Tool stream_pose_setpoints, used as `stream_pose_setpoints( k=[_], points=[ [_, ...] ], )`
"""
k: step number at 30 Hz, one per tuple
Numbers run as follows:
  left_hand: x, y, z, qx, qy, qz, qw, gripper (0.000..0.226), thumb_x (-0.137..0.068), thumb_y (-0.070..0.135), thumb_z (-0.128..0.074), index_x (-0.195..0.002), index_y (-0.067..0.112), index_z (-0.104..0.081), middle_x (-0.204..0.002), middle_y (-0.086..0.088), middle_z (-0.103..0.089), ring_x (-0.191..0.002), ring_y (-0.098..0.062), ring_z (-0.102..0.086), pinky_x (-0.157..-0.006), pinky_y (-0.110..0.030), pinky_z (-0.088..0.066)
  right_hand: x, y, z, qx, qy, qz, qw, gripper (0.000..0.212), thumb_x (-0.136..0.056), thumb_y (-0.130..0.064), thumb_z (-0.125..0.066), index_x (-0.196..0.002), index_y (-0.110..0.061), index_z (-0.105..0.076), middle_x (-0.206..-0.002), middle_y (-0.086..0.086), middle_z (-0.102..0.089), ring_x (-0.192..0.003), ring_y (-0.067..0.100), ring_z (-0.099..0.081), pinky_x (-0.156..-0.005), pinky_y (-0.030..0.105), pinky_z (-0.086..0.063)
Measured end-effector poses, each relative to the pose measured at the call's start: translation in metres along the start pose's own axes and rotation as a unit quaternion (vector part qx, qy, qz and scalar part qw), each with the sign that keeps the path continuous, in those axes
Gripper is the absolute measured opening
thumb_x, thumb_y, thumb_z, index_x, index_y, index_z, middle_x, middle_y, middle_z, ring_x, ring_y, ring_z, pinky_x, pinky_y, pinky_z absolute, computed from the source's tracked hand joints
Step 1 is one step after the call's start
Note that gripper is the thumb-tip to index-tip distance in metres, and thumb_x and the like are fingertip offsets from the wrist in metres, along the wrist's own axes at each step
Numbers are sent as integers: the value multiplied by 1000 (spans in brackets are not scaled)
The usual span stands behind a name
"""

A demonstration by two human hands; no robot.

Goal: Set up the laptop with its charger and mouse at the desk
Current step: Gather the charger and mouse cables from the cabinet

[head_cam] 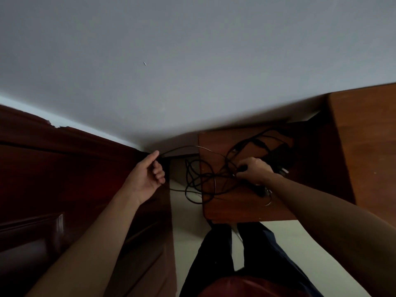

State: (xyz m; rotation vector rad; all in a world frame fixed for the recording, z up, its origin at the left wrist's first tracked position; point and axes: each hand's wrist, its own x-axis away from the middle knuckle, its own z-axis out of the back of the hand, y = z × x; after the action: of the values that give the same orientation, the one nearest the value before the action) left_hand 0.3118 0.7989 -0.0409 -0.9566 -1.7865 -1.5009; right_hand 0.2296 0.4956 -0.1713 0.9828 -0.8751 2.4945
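Standing at the far left is a dark wooden door, its panelled face filling that side of the view beneath a pale grey wall. Just in front of the door's edge the left hand is raised with the palm turned toward the camera. Its thumb and forefinger pinch a thin black charger cable, and the other fingers curl loosely.

From that pinch the cable arcs rightward across a gap to a low wooden counter. Slack falls in tangled loops over the counter's left edge, above the pale floor. Whether the tangle is one cord or several I cannot tell.

On the counter the right hand lies knuckles up, its fingers curled down round a bunch of the same black cord and pressing it against the wood. Just below the wrist a dark connector end with a small glint rests on the surface.

Beyond the hand, toward the wall, sits the dark charger brick, with more cord looped behind it. A plug with pale prongs shows beside the knuckles.

Right of the counter, a taller wooden unit rises against the wall, its top well above the counter's. Below the counter's near edge the person's dark trousers point down to the floor.
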Motion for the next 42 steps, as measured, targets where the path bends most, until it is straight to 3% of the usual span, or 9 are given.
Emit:
stream_pose_setpoints(
  k=[5, 11, 16, 20, 24, 31, 33, 37, 42],
  points=[
    [-20, -25, -12, -91, 81, 13, 992, 37, -86, 51, -59, -78, 15, -59, -58, 1, -53, -45, -9, -42, -38, -19, -25, 33, 5, 31, -273, 7, -8, 962, 16, -86, -29, -71, -79, -16, -73, -86, 12, -71, -83, 23, -68, -79, 38, -55],
    [-14, -47, -81, -173, -84, 21, 981, 65, -71, 61, -63, -111, 9, -62, -85, -5, -65, -51, -8, -45, -39, -19, -23, 62, 6, 60, -356, 45, -53, 932, 19, -84, -31, -73, -71, -17, -73, -67, 1, -69, -62, 13, -66, -57, 23, -51],
    [-3, -41, -109, -280, -169, -10, 945, 28, -83, 36, -67, -82, 9, -69, -73, 1, -59, -59, -8, -43, -45, -20, -25, 72, 3, 64, -368, 34, -53, 928, 22, -82, -30, -75, -65, -18, -71, -60, -4, -67, -49, 4, -63, -44, 15, -45],
    [6, -25, -118, -199, -156, -17, 967, 52, -95, 29, -50, -45, 18, -49, -51, -2, -51, -63, -18, -55, -61, -29, -41, 85, 5, 63, -349, -49, -23, 936, 31, -67, -39, -85, -88, -20, -75, -85, -1, -75, -77, 11, -71, -69, 23, -57],
    [9, 6, -103, -24, -85, -29, 996, 63, -92, 46, -50, -37, 22, -30, -34, 4, -22, -39, -15, -36, -63, -32, -41, 87, 27, 62, -165, -52, -43, 984, 62, -62, -35, -88, -118, -26, -63, -111, -2, -60, -106, 18, -58, -91, 30, -49],
    [11, 32, -51, -9, -4, -34, 999, 56, -86, 46, -60, -43, 24, -30, -37, 7, -17, -32, -11, -17, -42, -24, -27, 91, 61, 74, -127, 36, -87, 987, 16, -66, -30, -84, -75, -25, -72, -88, 2, -70, -82, 15, -64, -74, 32, -54],
    [10, 23, -45, -38, 11, -44, 998, 45, -86, 36, -64, -54, 25, -35, -38, 9, -17, -32, -9, -16, -37, -21, -23, 92, 53, 79, -265, 69, -105, 956, 14, -69, -23, -83, -77, -14, -75, -81, 7, -72, -74, 20, -66, -69, 33, -54],
    [9, -2, -40, -240, 67, -84, 965, 18, -84, 20, -70, -78, 13, -54, -39, 8, -26, -32, -9, -21, -41, -23, -27, 93, 32, 98, -606, 14, -165, 778, 24, -79, -31, -72, -86, -7, -68, -72, 8, -68, -55, 19, -62, -53, 29, -51],
    [15, -34, -60, -283, 20, -56, 957, 36, -88, 26, -63, -59, 6, -58, -58, -13, -57, -32, -10, -33, -45, -22, -35, 88, -12, 99, -744, 116, -162, 637, 31, -90, -34, -66, -94, -4, -60, -80, 14, -64, -62, 28, -64, -57, 38, -53]
  ],
)
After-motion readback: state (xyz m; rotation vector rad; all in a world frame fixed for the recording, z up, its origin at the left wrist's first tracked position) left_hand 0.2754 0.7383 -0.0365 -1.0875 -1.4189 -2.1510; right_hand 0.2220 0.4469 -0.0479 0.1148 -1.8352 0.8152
